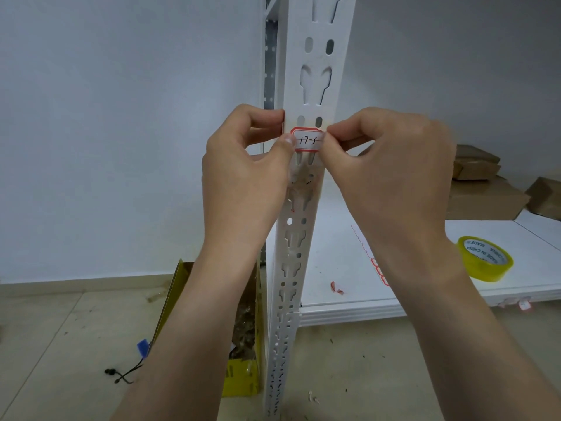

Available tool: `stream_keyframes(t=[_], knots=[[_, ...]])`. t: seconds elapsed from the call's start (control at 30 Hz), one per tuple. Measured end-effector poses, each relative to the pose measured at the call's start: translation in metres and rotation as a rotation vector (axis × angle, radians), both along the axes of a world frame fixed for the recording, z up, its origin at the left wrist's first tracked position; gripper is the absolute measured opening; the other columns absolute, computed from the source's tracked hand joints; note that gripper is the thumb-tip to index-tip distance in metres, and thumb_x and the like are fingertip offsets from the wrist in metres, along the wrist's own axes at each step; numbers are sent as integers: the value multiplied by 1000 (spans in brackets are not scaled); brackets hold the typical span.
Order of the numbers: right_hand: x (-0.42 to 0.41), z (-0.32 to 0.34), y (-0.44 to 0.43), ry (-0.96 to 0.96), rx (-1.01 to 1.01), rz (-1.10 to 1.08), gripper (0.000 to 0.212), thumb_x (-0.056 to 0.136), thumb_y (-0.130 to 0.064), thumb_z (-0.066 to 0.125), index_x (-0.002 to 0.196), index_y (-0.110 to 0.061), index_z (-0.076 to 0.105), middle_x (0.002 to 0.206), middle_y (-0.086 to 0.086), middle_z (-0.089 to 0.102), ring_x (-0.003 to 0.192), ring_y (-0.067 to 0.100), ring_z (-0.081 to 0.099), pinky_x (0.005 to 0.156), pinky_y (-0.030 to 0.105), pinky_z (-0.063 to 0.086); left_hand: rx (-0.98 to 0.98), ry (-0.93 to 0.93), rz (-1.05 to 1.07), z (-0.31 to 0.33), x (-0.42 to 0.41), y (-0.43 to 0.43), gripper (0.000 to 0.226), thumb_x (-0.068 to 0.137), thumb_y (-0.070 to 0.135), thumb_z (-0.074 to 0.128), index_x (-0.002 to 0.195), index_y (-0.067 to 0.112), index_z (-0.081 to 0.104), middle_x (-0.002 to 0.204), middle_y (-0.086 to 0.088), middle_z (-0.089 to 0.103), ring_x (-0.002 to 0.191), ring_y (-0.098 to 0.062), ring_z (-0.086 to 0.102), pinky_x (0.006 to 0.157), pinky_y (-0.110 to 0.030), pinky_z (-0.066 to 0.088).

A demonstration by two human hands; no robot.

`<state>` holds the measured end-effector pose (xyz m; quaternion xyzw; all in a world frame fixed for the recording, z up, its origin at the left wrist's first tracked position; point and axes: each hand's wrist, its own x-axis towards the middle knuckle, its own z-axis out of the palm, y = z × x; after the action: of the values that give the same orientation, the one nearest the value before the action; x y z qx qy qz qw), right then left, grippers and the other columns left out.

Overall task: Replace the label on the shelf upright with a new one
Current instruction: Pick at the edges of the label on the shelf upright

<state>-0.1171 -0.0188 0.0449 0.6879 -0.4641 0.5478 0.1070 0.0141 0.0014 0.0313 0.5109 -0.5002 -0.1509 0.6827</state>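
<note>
Label (308, 140), white with a red border and "17-3" handwritten on it, sat flat across the front face of the white slotted shelf upright (315, 71), about mid-height in view, just below a pair of oval holes. It covered the top of a slot.

Left hand (246, 165): thumb on the label's left end, other fingers curled round the upright's left edge. Grip narrow, holding label against metal.

Right hand (391, 165): thumb and forefinger tips pinched together at the label's right end, remaining fingers curled. Grip narrow, on the label's edge. Couldn't tell whether that end was stuck down or lifted.

Low white shelf board (425, 278) to the right of the upright carried:
- roll of yellowish clear tape (484, 258), lying flat, near the front edge
- sheet of red-bordered labels (368, 253), partly hidden by the right forearm
- small red scrap (336, 288) near the front edge
- brown cardboard boxes (485, 196) at the back

Yellow open box (243, 375) stood on the floor (76, 344), left of the upright's foot, with debris inside.
</note>
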Motion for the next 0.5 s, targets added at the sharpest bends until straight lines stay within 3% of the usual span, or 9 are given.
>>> stream_keyframes(t=[0.27, 0.5], knots=[[3, 1, -3, 36, 4, -33, 18, 95, -41, 70, 93, -27, 81, 84, -4, 78, 74, 23, 71, 68, 43, 61, -1, -4, -7, 0, 1, 1, 13, 96, 22, 74, 105, 30, 68, 110, 15, 74, 107, -1, 69, 87, -46, 65], [8, 7, 0, 14, 49, -63, 14, 93, -41, 72, 94, -30, 80, 86, -9, 77, 77, 17, 69, 71, 34, 58, -5, -12, -10, 0, 2, 0, 15, 95, 24, 75, 104, 33, 67, 108, 19, 72, 108, 1, 68, 85, -44, 65]])
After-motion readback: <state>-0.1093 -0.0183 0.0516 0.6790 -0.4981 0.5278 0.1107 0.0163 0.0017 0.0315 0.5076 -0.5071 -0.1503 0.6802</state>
